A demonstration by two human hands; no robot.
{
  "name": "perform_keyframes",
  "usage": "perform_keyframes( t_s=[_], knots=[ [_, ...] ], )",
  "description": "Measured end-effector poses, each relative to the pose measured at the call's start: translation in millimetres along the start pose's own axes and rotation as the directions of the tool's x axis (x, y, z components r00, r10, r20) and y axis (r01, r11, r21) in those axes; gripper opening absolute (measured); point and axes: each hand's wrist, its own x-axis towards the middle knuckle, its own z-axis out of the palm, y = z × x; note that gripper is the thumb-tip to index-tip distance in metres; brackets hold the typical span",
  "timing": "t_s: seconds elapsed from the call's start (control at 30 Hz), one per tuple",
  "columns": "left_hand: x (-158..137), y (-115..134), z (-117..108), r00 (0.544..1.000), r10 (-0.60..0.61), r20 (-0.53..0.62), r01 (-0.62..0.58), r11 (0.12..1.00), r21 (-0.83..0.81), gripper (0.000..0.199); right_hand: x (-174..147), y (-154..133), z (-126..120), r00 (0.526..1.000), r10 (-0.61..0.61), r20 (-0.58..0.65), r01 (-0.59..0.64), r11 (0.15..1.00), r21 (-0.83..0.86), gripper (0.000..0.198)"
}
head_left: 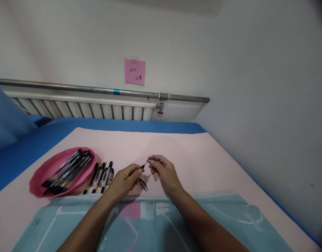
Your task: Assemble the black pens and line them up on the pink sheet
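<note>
My left hand is closed in a pinch round a pen, whose dark front end and thin point stick out up and to the right. Close by that point, the fingertips of my right hand pinch a tiny piece too small to name. Below the fingers, a black-and-clear pen part lies slanted on the pink surface. Several assembled-looking pens lie side by side just left of my left hand. Further left, a pink basin holds a heap of black and clear pens.
A light pink cover lies over a blue surface. Teal patterned cloth spreads along the near edge, under my forearms. Behind stand a white radiator and a metal pipe. A pink note hangs on the wall.
</note>
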Motion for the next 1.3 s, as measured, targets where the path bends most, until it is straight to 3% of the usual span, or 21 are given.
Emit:
perform_keyframes(
  t_s=[0.17, 0.37, 0.73, 1.03, 1.2, 1.3],
  knots=[
    [0.1, -1.3, 0.8, 1.000, 0.002, 0.001, -0.002, 1.000, -0.010, 0.028, -0.2, 2.0, -0.1, 1.000, 0.001, -0.001, -0.001, 1.000, -0.002, 0.017],
    [-0.2, 0.5, 0.7, 1.000, 0.021, 0.002, -0.021, 1.000, 0.013, 0.027, -4.2, 0.2, 1.8, 0.996, 0.045, 0.083, -0.039, 0.997, -0.066, 0.016],
    [-3.7, 7.9, -0.9, 0.998, 0.053, 0.030, -0.054, 0.997, 0.048, 0.024, 0.9, 3.6, -4.1, 0.963, 0.190, 0.193, -0.195, 0.981, 0.009, 0.017],
    [-2.5, 4.1, -0.1, 0.996, 0.088, 0.033, -0.093, 0.970, 0.223, 0.026, 0.3, 4.1, -2.8, 0.971, 0.211, 0.112, -0.205, 0.977, -0.065, 0.020],
    [-2.0, 4.0, 0.4, 0.996, 0.059, 0.065, -0.068, 0.989, 0.132, 0.026, -0.1, 4.5, -2.4, 0.954, 0.210, 0.212, -0.220, 0.975, 0.021, 0.021],
    [-2.0, 3.2, 0.8, 0.996, 0.062, 0.063, -0.068, 0.993, 0.100, 0.026, -1.2, 4.8, -0.7, 0.962, 0.184, 0.200, -0.188, 0.982, 0.001, 0.019]
  ],
)
